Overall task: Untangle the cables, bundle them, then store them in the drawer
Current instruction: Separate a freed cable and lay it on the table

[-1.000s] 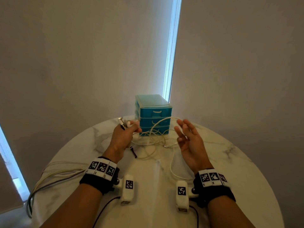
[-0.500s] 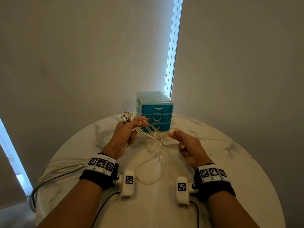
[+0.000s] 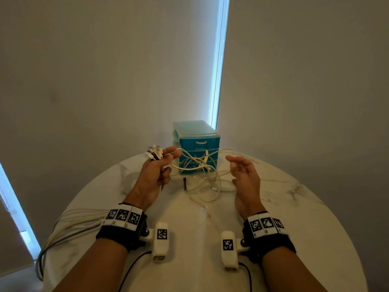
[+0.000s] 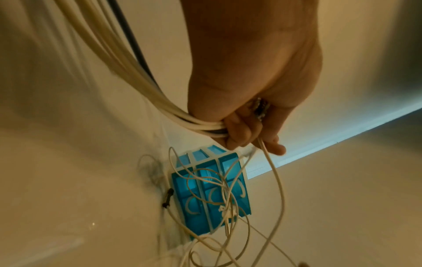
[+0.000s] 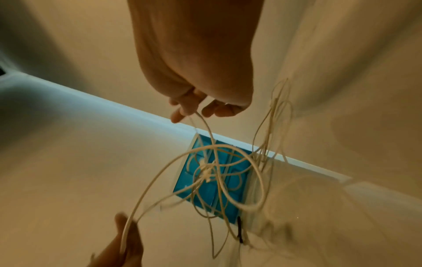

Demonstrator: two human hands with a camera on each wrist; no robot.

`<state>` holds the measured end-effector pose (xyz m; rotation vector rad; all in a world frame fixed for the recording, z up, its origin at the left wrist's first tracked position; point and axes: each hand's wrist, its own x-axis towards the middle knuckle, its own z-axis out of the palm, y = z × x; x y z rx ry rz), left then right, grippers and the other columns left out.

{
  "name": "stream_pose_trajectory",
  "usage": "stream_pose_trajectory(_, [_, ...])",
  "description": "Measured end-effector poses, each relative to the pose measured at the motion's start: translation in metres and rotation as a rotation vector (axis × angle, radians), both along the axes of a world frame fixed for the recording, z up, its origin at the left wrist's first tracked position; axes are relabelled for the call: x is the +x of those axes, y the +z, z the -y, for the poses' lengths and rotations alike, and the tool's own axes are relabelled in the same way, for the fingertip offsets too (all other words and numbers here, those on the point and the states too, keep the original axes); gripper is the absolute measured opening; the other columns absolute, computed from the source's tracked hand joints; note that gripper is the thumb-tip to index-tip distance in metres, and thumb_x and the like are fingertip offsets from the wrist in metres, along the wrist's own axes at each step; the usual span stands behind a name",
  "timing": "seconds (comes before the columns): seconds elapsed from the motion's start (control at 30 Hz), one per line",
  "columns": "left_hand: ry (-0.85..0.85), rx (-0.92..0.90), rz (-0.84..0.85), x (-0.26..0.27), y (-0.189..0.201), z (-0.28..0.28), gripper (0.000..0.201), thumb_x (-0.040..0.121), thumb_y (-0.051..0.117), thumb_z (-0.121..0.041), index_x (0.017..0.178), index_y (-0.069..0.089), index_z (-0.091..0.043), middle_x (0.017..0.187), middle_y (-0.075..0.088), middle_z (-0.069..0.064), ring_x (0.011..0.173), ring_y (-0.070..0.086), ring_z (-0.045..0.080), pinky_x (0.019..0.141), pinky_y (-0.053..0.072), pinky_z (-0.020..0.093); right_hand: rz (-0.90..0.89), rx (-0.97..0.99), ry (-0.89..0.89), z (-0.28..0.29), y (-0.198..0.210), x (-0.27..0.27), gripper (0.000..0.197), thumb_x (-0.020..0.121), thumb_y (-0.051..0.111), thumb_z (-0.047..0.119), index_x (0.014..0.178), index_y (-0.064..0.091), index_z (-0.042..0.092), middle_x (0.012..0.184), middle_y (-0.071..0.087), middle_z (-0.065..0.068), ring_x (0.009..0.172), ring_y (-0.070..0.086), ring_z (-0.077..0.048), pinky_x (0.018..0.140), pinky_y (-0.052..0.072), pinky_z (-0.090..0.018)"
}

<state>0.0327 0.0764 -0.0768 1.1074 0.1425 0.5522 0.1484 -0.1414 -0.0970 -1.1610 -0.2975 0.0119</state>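
My left hand [image 3: 154, 175] clenches one bunch of cables [image 4: 130, 72] by the plugs. My right hand [image 3: 245, 175] hangs loosely open, one strand draped over it. The tangle trails across the counter [image 3: 294, 218] before three closed drawers [image 3: 199, 142].

No legible text; only square code markers [image 3: 123, 216] on wristbands [image 3: 116, 234]

Dim, cool daylight from window slit [image 3: 217, 60], wrist views blurred, warped

Right hand [image 5: 194, 63], tangled cables [image 5: 206, 173], blue drawers [image 5: 185, 186]
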Motion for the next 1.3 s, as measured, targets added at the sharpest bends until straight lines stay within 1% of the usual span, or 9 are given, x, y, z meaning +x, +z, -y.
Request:
stream_pose_trajectory(0.17, [0.054, -0.18, 0.098, -0.003, 0.001, -0.01, 0.028, 0.107, 0.049, -0.007, 0.121, 0.071, -0.016, 0.109, 0.079, -0.001, 0.04, 0.025, 0.002, 0.037, 0.019, 0.015, -0.129, 0.264, 0.16, 0.014, -0.003, 0.009, 0.031, 0.113, 0.054, 0.019, 0.143, 0.059, 0.02, 0.131, 0.075, 0.016, 0.125, 0.066, -0.006, 0.1, 0.049, -0.028])
stream_pose_trajectory(0.3, [-0.017, -0.115, 0.058, -0.004, 0.003, -0.004, 0.031, 0.105, 0.048, -0.006, 0.124, 0.071, -0.013, 0.098, 0.074, -0.003, 0.04, 0.022, 0.003, 0.04, 0.014, 0.019, -0.147, 0.364, 0.354, 0.013, -0.001, 0.004, 0.038, 0.109, 0.055, 0.006, 0.14, 0.064, 0.027, 0.133, 0.075, 0.011, 0.12, 0.069, -0.011, 0.1, 0.052, -0.032])
stream_pose_trajectory(0.5, [-0.094, 0.179, -0.152, -0.007, 0.007, 0.01, 0.034, 0.105, 0.059, -0.037, 0.118, 0.08, -0.014, 0.105, 0.074, 0.005, 0.049, 0.023, 0.009, 0.046, 0.01, 0.026, 0.011, 0.179, 0.659, 0.001, 0.004, -0.019, 0.04, 0.095, 0.061, -0.002, 0.131, 0.068, 0.013, 0.114, 0.079, -0.003, 0.103, 0.074, -0.014, 0.093, 0.059, -0.028])
stream_pose_trajectory(0.63, [-0.013, 0.285, -0.156, -0.009, 0.01, 0.019, 0.055, 0.098, 0.061, -0.065, 0.114, 0.081, -0.017, 0.095, 0.072, 0.005, 0.055, 0.03, 0.014, 0.048, 0.019, 0.025, 0.098, -0.189, 0.767, 0.0, 0.003, -0.025, 0.04, 0.097, 0.055, -0.019, 0.123, 0.073, 0.005, 0.109, 0.081, -0.008, 0.103, 0.076, -0.016, 0.087, 0.059, -0.025])
stream_pose_trajectory(0.83, [0.021, 0.479, -0.138, -0.009, 0.009, 0.023, 0.029, 0.104, 0.064, -0.038, 0.102, 0.082, -0.017, 0.063, 0.049, -0.002, 0.051, 0.036, 0.011, 0.048, 0.025, 0.024, -0.044, -0.272, 0.868, 0.006, 0.01, -0.026, 0.047, 0.089, 0.058, -0.002, 0.134, 0.068, -0.004, 0.132, 0.073, -0.025, 0.125, 0.07, -0.039, 0.108, 0.056, -0.046])
stream_pose_trajectory(0.93, [-0.073, 0.592, -0.176, -0.013, 0.015, 0.034, 0.02, 0.105, 0.064, -0.025, 0.102, 0.078, -0.012, 0.058, 0.063, -0.013, 0.048, 0.055, 0.0, 0.049, 0.039, 0.014, -0.202, -0.115, 0.747, 0.002, 0.013, -0.025, 0.05, 0.094, 0.049, 0.021, 0.131, 0.071, -0.005, 0.127, 0.074, -0.028, 0.11, 0.074, -0.04, 0.104, 0.054, -0.049])
stream_pose_trajectory(1.07, [-0.245, 0.79, -0.178, -0.016, 0.018, 0.046, 0.017, 0.101, 0.072, -0.027, 0.112, 0.079, -0.016, 0.096, 0.082, -0.007, 0.092, 0.075, 0.003, 0.083, 0.056, 0.018, -0.125, -0.232, 0.446, -0.008, 0.008, -0.021, 0.055, 0.101, 0.065, 0.057, 0.118, 0.079, 0.007, 0.099, 0.079, -0.01, 0.081, 0.074, -0.02, 0.086, 0.056, -0.037])
stream_pose_trajectory(1.17, [-0.254, 0.821, -0.215, -0.017, 0.017, 0.047, 0.02, 0.102, 0.069, -0.037, 0.113, 0.08, -0.024, 0.104, 0.082, -0.007, 0.098, 0.074, 0.005, 0.087, 0.057, 0.025, -0.033, -0.304, 0.329, -0.007, 0.007, -0.018, 0.039, 0.103, 0.068, 0.048, 0.108, 0.08, 0.012, 0.099, 0.081, -0.01, 0.085, 0.074, -0.022, 0.082, 0.058, -0.035])
stream_pose_trajectory(1.3, [-0.039, 0.826, -0.242, -0.016, 0.014, 0.04, 0.031, 0.105, 0.059, -0.049, 0.106, 0.084, -0.032, 0.103, 0.078, -0.019, 0.086, 0.067, -0.005, 0.08, 0.055, 0.025, -0.183, 0.071, 0.174, 0.002, 0.009, -0.007, 0.022, 0.108, 0.064, 0.025, 0.116, 0.076, 0.009, 0.088, 0.076, 0.0, 0.083, 0.066, -0.014, 0.072, 0.053, -0.029])
